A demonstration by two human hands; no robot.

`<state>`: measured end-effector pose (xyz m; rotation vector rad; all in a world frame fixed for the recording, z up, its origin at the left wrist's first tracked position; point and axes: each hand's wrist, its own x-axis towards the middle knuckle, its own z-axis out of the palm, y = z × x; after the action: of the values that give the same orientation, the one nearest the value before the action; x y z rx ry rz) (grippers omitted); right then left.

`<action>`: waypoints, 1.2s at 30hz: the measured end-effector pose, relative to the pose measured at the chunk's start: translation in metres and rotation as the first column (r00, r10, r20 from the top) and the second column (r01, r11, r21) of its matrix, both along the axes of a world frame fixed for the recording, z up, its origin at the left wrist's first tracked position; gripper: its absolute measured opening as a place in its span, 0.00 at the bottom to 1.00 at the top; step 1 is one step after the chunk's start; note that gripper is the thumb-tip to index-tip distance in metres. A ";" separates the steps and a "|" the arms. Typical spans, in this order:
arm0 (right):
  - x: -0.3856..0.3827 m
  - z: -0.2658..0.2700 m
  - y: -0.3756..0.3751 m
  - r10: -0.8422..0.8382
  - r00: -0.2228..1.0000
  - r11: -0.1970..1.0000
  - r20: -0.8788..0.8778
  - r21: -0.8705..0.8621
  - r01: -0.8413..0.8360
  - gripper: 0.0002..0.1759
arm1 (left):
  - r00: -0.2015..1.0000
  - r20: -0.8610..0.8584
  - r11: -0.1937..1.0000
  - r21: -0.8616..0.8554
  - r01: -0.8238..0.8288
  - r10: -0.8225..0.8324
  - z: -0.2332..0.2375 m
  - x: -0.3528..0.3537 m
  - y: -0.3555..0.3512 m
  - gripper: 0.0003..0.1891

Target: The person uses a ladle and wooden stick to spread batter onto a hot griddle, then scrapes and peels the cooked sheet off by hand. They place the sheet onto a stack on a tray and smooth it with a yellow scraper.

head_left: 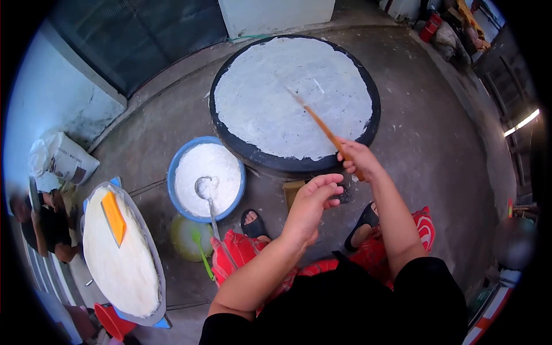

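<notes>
- A second person (43, 224) sits at the far left edge, partly cut off by the frame.
- A pale sack (66, 158) lies against the wall, just beyond that person.
- A round tray (150, 238) stands on the floor (431, 144) at the near left. It carries a stack of thin white rounds (123, 264).
- An orange scraper (114, 223) lies on top of that stack, towards its far end.
- A blue basin (172, 172) sits right of the tray, filled with white batter (218, 164). A metal ladle (206, 190) rests in it, its handle pointing near.
- A green bowl (183, 238) sits just near of the basin with a green spoon (202, 253) leaning out of it.
- The left hand (313, 201) is released, its fingers loosely curved and grasping nothing. It hangs by the near rim of the griddle; whether it touches the rim cannot be told.
- The black round griddle (253, 152) stands in the middle, far from the person's knees. A white sheet (276, 98) covers almost all of its top.
- A thin wooden stick (316, 121) slants over the right half of the sheet, its tip towards the centre.
- The right hand (359, 160) grasps the near end of the stick, fingers clenched round it, above the griddle's near right rim.
- A foot in a black sandal (362, 224) rests on the floor below the right forearm.
</notes>
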<state>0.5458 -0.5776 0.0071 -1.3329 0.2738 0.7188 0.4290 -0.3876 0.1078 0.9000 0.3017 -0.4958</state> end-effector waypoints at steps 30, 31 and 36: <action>-0.106 -0.031 -0.037 0.428 0.750 0.173 0.504 -0.860 0.480 0.22 | 1.000 0.016 0.999 0.033 0.021 -0.022 0.000 -0.013 0.001 0.14; -0.103 -0.029 -0.034 0.426 0.752 0.172 0.503 -0.861 0.479 0.22 | 1.000 0.021 0.999 0.035 0.018 -0.019 0.000 -0.013 0.001 0.14; -0.104 -0.032 -0.027 0.485 0.728 0.287 0.484 -0.875 0.391 0.23 | 1.000 0.025 0.998 0.056 0.009 -0.011 0.002 -0.013 0.002 0.13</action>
<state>0.4417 -0.6043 -0.0245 -2.7619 -0.0041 -0.1114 0.4161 -0.3856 0.1101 0.9619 0.2895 -0.4869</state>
